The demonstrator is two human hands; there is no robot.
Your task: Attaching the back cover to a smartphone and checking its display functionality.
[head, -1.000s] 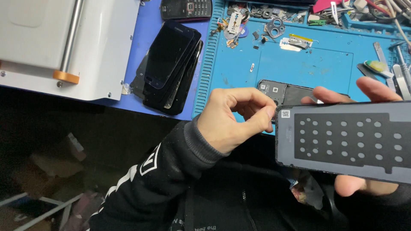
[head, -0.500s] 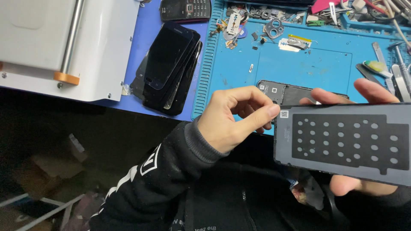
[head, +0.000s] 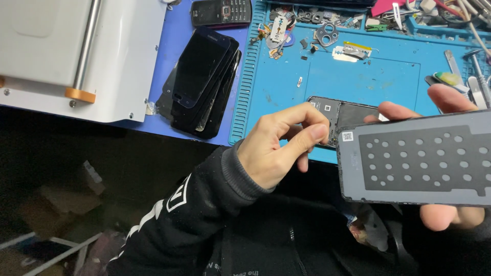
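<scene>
My right hand [head: 450,217] holds a dark grey phone back panel [head: 419,158] flat in front of me, thumb under its near edge and fingers behind its far edge. The panel carries a black sheet dotted with round holes and a small square code label at its left corner. My left hand [head: 276,148], in a black sleeve, hovers just left of the panel with thumb and forefinger pinched together; nothing shows between them. Behind both hands an opened black phone [head: 332,110] lies on the blue work mat [head: 368,76].
A stack of dark phone screens [head: 202,76] lies left of the mat, a keypad phone [head: 220,11] beyond it. A white machine with an orange knob [head: 61,46] fills the far left. Small parts, a camera frame [head: 326,35] and tweezers [head: 475,66] litter the mat's far side.
My left fingertips touched the panel's labelled corner before; now they have drawn back a little to the left. The panel has dropped and tilted slightly.
</scene>
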